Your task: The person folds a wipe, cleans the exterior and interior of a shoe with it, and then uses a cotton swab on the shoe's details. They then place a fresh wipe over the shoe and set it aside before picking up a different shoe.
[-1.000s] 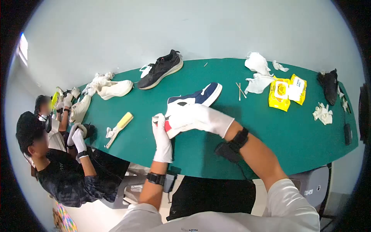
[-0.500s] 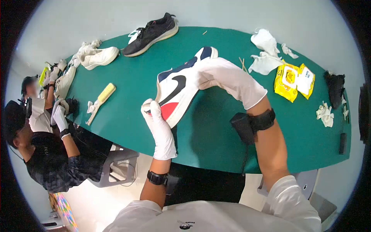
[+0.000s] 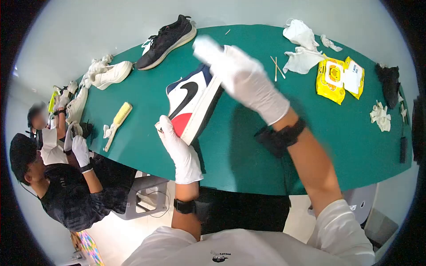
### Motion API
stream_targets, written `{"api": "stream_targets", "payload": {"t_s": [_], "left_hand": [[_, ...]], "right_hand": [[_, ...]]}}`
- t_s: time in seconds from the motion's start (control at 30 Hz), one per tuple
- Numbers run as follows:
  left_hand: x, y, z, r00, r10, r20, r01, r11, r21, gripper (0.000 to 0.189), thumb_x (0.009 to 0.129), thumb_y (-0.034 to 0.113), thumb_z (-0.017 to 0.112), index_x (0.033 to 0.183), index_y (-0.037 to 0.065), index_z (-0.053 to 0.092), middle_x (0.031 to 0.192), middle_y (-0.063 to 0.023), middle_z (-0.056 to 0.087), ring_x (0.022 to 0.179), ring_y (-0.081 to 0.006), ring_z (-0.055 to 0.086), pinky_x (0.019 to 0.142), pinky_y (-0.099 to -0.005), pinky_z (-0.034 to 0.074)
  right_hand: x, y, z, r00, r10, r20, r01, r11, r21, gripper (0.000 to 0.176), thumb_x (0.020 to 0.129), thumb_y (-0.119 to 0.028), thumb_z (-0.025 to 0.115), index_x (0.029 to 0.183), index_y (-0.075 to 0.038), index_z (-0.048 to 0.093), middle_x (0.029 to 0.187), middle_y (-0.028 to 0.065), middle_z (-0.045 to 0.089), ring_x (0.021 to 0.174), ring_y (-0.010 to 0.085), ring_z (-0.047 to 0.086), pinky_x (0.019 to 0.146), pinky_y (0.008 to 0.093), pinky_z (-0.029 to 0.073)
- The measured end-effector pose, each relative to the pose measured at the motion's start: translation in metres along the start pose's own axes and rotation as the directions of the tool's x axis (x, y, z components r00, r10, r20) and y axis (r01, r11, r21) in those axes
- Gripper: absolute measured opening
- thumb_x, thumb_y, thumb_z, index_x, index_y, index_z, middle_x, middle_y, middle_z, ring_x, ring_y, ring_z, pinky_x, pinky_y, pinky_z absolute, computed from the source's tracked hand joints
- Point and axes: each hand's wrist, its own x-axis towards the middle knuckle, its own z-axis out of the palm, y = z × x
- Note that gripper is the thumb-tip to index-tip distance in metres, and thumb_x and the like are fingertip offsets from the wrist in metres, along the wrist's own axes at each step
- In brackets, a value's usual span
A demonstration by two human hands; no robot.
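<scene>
Left hand [image 3: 181, 153]: gloved in white; grips the shoe [image 3: 188, 99] at its red heel end, fingers closed over the edge.
Right hand [image 3: 248, 82]: gloved in white, blurred, over the toe end; a whitish blur at the fingertips; cannot tell whether clenched or grasping anything.
Shoe: held tilted over the surface [image 3: 257, 164], heel toward the near edge, toe pointing away; shows white side, black swoosh, navy upper and dark underside.
Brush [image 3: 120, 116]: lies left of the shoe, bristles up, beside a white scrap [image 3: 108, 131].
Far left: white shoe [image 3: 112, 74] near a black sneaker [image 3: 166, 43].
Swabs [image 3: 277, 68]: lie crossed, right of the right hand.
Cloths [image 3: 302, 60]: crumpled white, just beyond the swabs.
Yellow packs [image 3: 330, 79]: lie side by side, right of the swabs.
Right end: crumpled white pieces [image 3: 380, 116] and a dark item [image 3: 389, 84], unclear.
Co-workers: two at the left end; nearer person [image 3: 66, 186] holds footwear [image 3: 77, 130] in a gloved hand [image 3: 81, 151].
</scene>
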Motion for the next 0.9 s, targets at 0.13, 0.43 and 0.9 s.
{"api": "stream_targets", "payload": {"t_s": [0.13, 0.43, 0.9], "left_hand": [[0.007, 0.017, 0.000, 0.959, -0.270, 0.090, 0.267, 0.963, 0.044, 0.060, 0.099, 0.060, 0.049, 0.131, 0.010, 0.058, 0.118, -0.0084, 0.070, 0.103, -0.0230, 0.069, 0.087, -0.0426, 0.056], [0.011, 0.019, -0.008, 0.937, -0.305, 0.169, 0.309, 0.951, 0.005, 0.064, 0.100, 0.063, 0.044, 0.133, 0.010, 0.055, 0.123, -0.0077, 0.068, 0.108, -0.0211, 0.068, 0.088, -0.0378, 0.058], [0.005, -0.002, -0.018, 0.993, -0.015, 0.115, 0.011, 1.000, 0.029, 0.029, 0.105, 0.035, 0.054, 0.116, 0.008, 0.050, 0.114, -0.0041, 0.055, 0.104, -0.0126, 0.057, 0.095, -0.0311, 0.049]], "right_hand": [[-0.005, -0.045, 0.009, 0.980, -0.186, -0.065, 0.196, 0.879, 0.434, 0.040, 0.090, -0.018, 0.060, 0.126, -0.001, 0.062, 0.132, 0.0150, 0.062, 0.127, 0.0304, 0.057, 0.109, 0.0451, 0.044], [-0.007, -0.059, 0.000, 0.976, -0.217, 0.019, 0.170, 0.815, 0.553, 0.053, 0.087, -0.023, 0.066, 0.136, -0.007, 0.058, 0.137, 0.0128, 0.060, 0.131, 0.0278, 0.054, 0.114, 0.0428, 0.039], [-0.004, -0.012, 0.000, 0.999, 0.041, 0.014, -0.041, 0.998, 0.051, 0.040, 0.094, -0.016, 0.055, 0.133, -0.010, 0.061, 0.141, 0.0113, 0.057, 0.130, 0.0278, 0.055, 0.109, 0.0413, 0.043]]}}
